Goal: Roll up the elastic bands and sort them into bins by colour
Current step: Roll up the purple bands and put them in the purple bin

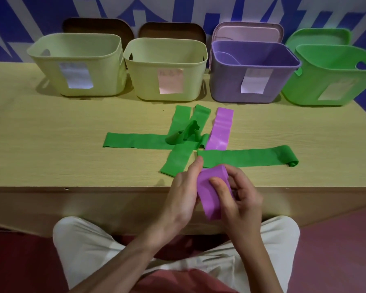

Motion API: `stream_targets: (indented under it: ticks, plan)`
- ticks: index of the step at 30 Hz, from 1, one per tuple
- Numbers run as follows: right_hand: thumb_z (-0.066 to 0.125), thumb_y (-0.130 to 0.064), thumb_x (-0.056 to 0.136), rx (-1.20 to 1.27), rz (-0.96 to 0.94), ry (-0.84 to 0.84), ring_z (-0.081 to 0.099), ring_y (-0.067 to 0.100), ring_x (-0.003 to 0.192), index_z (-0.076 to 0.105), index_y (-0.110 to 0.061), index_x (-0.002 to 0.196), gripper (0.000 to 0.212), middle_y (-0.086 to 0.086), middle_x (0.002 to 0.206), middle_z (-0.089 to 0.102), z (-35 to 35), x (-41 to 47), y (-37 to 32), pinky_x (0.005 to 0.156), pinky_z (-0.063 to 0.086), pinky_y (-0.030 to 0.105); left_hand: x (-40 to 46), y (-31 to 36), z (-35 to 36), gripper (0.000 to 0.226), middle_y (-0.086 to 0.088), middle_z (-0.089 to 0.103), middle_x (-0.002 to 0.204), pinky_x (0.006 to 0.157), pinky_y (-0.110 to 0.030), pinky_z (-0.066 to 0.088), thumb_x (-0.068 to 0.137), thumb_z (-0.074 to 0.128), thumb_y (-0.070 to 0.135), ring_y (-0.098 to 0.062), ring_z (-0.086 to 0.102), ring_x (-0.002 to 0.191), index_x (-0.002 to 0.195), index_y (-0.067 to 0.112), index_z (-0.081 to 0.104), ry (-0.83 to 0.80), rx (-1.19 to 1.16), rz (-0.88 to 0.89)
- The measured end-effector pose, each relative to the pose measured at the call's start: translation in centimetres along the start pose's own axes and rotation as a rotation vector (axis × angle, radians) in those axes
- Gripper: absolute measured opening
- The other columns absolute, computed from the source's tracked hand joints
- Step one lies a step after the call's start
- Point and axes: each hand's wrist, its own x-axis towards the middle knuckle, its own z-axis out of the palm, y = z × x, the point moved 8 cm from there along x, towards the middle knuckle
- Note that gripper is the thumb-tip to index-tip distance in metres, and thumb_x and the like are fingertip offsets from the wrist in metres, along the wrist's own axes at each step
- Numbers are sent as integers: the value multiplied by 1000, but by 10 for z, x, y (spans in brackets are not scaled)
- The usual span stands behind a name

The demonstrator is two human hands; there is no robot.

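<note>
While both my hands work at the table's (pixel 51 132) near edge, my left hand (pixel 183 197) & right hand (pixel 241 199) pinch a purple band (pixel 209 199), fingers curled round it, thumb on top. Green bands (pixel 135 140) + 2nd purple band (pixel 220 130) lie crossed at 12 o'clock. Purple bin (pixel 230 85) sits further at 12, green bin (pixel 304 87) at 1, two pale bins (pixel 51 81) at 11

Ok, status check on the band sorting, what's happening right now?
Both hands, left and right, gripping the purple band, rolling. Far end still under a green band. Purple bin unobstructed.
</note>
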Motion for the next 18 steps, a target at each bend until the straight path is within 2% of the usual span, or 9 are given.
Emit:
stream_targets:
  ticks: [2,4,8,11,14,16,18]
  plan:
    - [59,-31,81,-4,-21,-13,62,-7,70,58,-32,93,13,-28,81,66,5,-2,-1,61,45,6,-1,0,-2,61,-6,44,46,51,-31,36,90,39,58,-15,43,47,52,11,45,59,-7,114]
    - [58,-31,82,3,-8,-19,61,-6,67,59,-32,93,11,-25,79,66,8,-4,1,60,45,8,-4,2,-7,60,-6,43,48,49,-34,34,82,41,61,-17,42,48,57,7,46,128,-8,243]
    - [55,-35,85,50,71,-111,58,-1,63,62,-23,96,18,-14,77,67,18,-7,9,56,45,14,-8,5,-19,43,6,38,42,42,-23,28,89,44,41,-8,35,41,50,23,47,251,-3,338]
    - [53,-33,88,91,70,-181,55,-4,63,61,-22,105,22,-16,77,66,21,-9,6,56,43,12,-5,1,-24,45,7,37,40,42,-23,27,90,45,35,-6,33,40,46,23,46,304,-26,283]
    - [58,-26,91,100,70,-217,44,4,55,57,-30,126,35,0,62,52,21,-8,7,49,37,18,2,-4,-28,47,5,36,44,44,-25,28,96,49,20,-12,34,43,49,21,40,338,-108,138]
    - [58,-16,90,90,70,-211,35,0,51,53,-29,129,42,-10,58,40,19,-4,8,48,31,14,6,-6,-26,41,1,36,46,42,-22,27,94,46,15,-12,34,42,54,18,39,309,-171,61]
    - [59,-15,88,36,32,-204,33,-1,50,54,-29,124,39,-14,58,38,18,1,5,49,31,11,8,-6,-22,40,3,39,43,37,-17,27,94,44,14,-9,35,36,54,17,40,261,-217,3]
